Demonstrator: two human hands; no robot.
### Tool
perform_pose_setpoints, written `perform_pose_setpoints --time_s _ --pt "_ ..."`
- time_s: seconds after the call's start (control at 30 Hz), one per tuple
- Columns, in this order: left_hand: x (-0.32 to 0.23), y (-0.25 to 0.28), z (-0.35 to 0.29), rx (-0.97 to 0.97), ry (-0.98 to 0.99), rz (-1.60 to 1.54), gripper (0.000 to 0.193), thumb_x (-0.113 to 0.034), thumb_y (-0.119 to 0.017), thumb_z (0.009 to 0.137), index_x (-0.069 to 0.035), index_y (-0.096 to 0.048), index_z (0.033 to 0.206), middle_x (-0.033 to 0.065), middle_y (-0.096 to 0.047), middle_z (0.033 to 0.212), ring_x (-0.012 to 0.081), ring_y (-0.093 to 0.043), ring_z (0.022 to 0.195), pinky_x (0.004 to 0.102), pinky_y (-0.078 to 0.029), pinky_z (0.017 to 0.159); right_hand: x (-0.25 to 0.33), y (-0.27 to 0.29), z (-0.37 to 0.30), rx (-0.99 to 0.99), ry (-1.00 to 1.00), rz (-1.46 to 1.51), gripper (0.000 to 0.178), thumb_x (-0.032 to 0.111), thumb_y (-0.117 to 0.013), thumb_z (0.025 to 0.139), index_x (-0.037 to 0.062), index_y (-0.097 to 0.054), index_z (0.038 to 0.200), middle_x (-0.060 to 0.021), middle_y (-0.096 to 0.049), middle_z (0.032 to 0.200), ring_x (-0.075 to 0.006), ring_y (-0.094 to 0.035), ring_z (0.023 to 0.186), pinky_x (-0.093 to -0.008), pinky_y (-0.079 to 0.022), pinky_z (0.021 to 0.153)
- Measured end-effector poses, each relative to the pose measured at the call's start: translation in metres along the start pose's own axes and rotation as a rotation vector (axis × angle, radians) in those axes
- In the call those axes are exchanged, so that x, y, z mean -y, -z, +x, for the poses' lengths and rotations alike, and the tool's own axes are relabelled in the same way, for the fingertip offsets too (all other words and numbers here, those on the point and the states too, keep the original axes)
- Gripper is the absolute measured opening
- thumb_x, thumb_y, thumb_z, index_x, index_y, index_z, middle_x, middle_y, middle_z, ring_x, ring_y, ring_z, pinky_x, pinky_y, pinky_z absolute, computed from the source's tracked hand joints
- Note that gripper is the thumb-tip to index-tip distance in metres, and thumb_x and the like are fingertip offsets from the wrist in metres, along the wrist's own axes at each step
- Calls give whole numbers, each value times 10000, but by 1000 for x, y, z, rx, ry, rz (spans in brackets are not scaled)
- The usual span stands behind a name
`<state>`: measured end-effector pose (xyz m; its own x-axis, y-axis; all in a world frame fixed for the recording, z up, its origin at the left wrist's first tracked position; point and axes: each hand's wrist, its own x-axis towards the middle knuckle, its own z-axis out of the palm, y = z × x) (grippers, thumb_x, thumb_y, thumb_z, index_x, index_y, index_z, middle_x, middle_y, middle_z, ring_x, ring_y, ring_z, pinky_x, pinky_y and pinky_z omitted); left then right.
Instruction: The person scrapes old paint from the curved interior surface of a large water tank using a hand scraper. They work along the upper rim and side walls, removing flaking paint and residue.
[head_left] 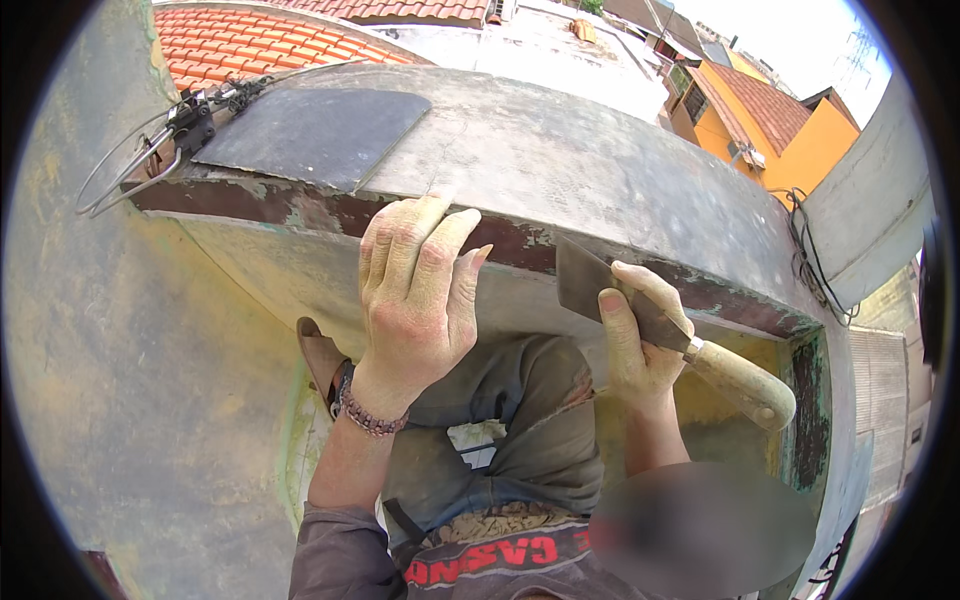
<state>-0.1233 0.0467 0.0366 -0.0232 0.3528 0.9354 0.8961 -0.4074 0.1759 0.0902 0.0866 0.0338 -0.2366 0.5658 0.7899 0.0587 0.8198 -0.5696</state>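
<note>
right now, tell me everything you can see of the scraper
The scraper has a broad, flat, dark grey blade that looks like metal, a small metallic collar, and a rounded, light brown, wooden-looking handle with smudges. It slants, blade to the upper left, handle to the lower right. The right hand grips it by the blade, near the collar. The blade's tip overlaps the ledge's peeling brown edge; contact is unclear.

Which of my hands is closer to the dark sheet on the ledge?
Left. Your left hand is by the near right corner of the dark sheet; your right hand is farther right, holding a scraper.
</note>
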Motion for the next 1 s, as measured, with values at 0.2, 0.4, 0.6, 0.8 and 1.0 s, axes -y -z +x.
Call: perform_pose_setpoints --time_s 0.2,0.4,0.6,0.8,1.0 --pt "4 -12 -5 74 -31 110 295 -93 -634 868 -1 -601 1146 155 -594 1204 335 -517 1205 474 -358 1055 -5 -3 0 26 39 -55 245 -18 -640 885 -35 -611 1128 -90 -677 877 -83 -586 723 -226 -481 651" --pt "3 -13 1 42 -27 7 256 -91 -606 881 18 -612 1113 171 -605 1161 348 -533 1173 492 -362 1057 -6 -20 9 70 42 -77 211 10 -675 855 -41 -648 1058 -150 -699 895 -151 -672 765 -242 -508 665" --pt "5 -14 7 11 -26 -1 227 -91 -621 865 5 -628 1070 155 -619 1089 326 -553 1114 479 -378 1032 -16 -10 -11 -102 22 0 227 -7 -658 871 -29 -622 1094 -121 -703 897 -121 -654 770 -243 -507 672" --pt "4 -16 4 -30 -1 6 191 -100 -632 857 -17 -637 1029 138 -623 1059 316 -561 1083 461 -378 1022 -16 -19 -12 -120 46 17 245 -32 -643 876 -44 -600 1117 -90 -683 871 -91 -596 714 -223 -480 643" --pt "3 -18 4 -43 9 4 166 -95 -626 860 -21 -640 1008 135 -624 1036 318 -565 1070 457 -382 1016 -13 -25 -7 -109 72 -60 245 -17 -642 882 -42 -600 1122 -109 -682 928 -104 -608 764 -243 -491 692"
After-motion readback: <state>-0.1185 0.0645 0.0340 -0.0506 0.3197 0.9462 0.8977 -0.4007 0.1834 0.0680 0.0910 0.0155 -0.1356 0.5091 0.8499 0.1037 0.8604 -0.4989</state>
